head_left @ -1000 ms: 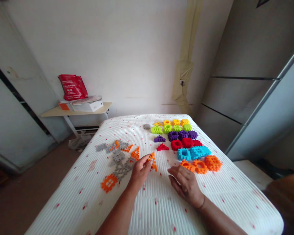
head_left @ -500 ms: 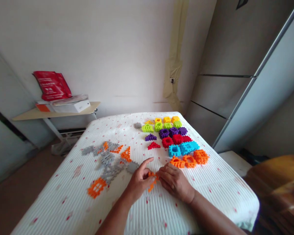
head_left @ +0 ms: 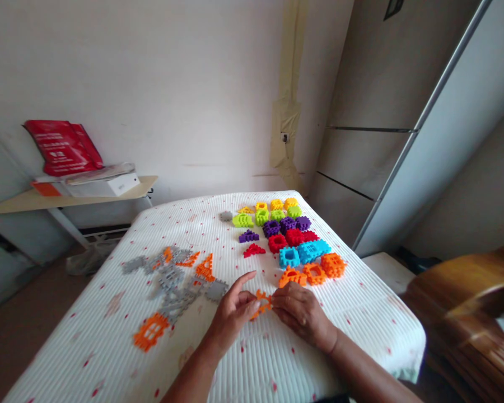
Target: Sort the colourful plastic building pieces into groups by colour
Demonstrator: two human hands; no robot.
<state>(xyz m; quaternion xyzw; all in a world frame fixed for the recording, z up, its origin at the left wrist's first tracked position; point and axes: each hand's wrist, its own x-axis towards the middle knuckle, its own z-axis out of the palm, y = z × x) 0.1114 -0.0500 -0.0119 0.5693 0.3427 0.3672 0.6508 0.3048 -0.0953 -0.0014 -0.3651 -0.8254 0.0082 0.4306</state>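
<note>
Between my two hands is an orange interlocking plastic block piece with notched edges. My left hand pinches its left side with the thumb, index finger raised. My right hand grips its right side, fingers curled and partly hiding it. Just beyond my right hand lie orange block pieces, grouped beside blue ones. To the left of my left hand is a loose heap of grey pieces with some orange ones mixed in, among them an orange window piece.
Rows of red, purple, green and yellow pieces run to the table's far end. White ribbed cloth covers the table. A side table holds a red bag. A wooden chair stands at right.
The orange piece has been turned in my hands and now lies more level. The whole view has shifted slightly to the right. The sorted rows and the grey heap look the same.
</note>
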